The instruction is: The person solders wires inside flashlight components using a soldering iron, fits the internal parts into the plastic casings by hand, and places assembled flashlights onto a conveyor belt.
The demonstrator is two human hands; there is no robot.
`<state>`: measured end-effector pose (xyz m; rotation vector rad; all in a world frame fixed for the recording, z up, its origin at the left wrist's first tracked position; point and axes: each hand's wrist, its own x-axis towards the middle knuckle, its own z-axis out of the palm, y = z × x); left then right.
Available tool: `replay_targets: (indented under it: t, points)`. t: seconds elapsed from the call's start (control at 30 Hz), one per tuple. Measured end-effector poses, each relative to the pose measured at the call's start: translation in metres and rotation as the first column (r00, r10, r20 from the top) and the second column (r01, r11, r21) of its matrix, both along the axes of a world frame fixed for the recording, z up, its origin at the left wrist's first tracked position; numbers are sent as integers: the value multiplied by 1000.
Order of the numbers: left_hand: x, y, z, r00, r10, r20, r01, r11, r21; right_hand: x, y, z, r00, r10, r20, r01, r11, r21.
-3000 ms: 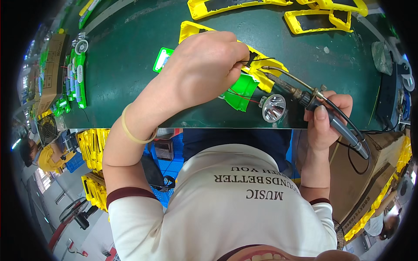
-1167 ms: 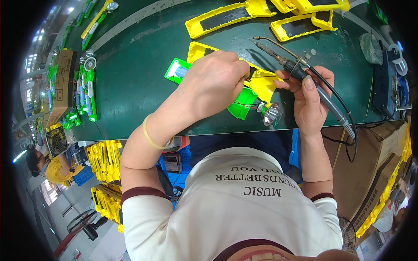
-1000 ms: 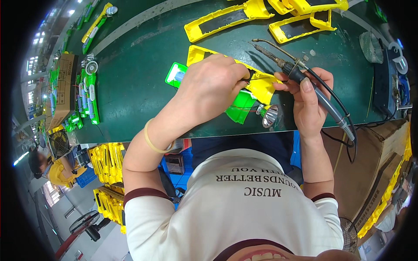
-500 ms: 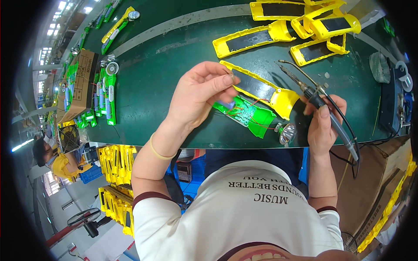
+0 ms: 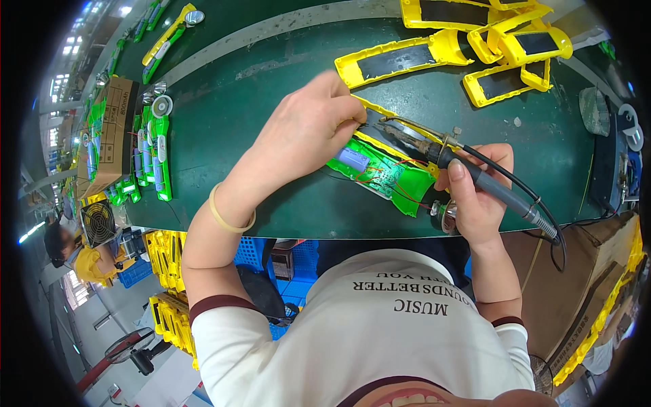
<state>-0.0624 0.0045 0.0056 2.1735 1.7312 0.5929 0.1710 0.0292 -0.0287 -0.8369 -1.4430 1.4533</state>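
In my right hand [image 5: 479, 203] is a soldering iron [image 5: 491, 185] with a thin feed tube and black cable; its tip points left, over the yellow casing half [image 5: 374, 106]. My left hand [image 5: 302, 129] is closed in a pinch at that casing's left end, close to the iron's tip. Whatever is between its fingers is too small to make out. In front of the casing lies a green casing part [image 5: 411, 202] bearing a purple battery cell [image 5: 352, 159], a small circuit board [image 5: 388, 175] and red wires. A round lamp reflector [image 5: 447, 216], partly hidden by my right hand, sits at its right end.
More yellow casing halves [image 5: 393, 62] with dark panels lie at the back right. A cardboard box [image 5: 116, 132] and several green lamp units [image 5: 160, 152] stand at the left. A soldering station [image 5: 605, 149] with a wire spool [image 5: 632, 136] is at the right edge.
My right hand has brought the soldering iron left and down to the yellow casing half. The left hand has turned knuckles-up and closed tighter at the casing's end.
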Motion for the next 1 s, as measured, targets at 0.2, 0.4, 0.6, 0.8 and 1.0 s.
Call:
replay_targets:
  t: [0.2, 0.4, 0.6, 0.8, 1.0]
  points:
    - [-3, 6, 6, 998, -50, -23, 47, 994, -97, -2, 3, -6, 997, -3, 75, -4, 997, 81]
    - [-1, 7, 3, 999, -34, -29, 32, 995, -92, -8, 2, -4, 995, 59, 77, -63, 996, 56]
    - [1, 7, 4, 997, -49, -61, 43, 995, -93, -7, 2, -4, 981, 29, 194, -38, 998, 46]
    - [2, 6, 3, 995, -54, -83, 49, 997, -60, 4, -4, 4, 993, -47, -106, 47, 999, 3]
    - [3, 7, 5, 993, -57, -100, 51, 996, -67, 30, 23, 6, 956, -130, -264, 142, 989, 28]
